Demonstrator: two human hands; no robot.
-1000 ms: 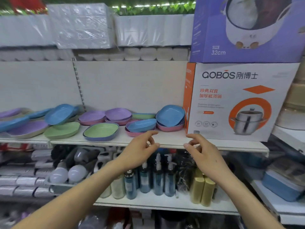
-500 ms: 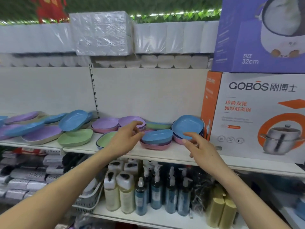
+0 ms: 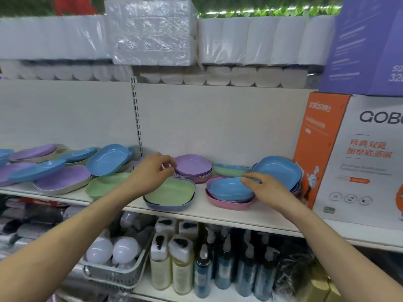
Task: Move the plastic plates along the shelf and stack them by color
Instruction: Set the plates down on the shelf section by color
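— Shop shelf, plates scattered along it. Where are the hands?
— Right hand rests fingertips on the blue plate topping the pink pile, fingers loosely spread, gripping nothing.
— And the left?
— Left hand hovers curled over the green plate, nearest the purple stack just behind; pinch unclear.

Head view, close, facing shelf, slightly downward.
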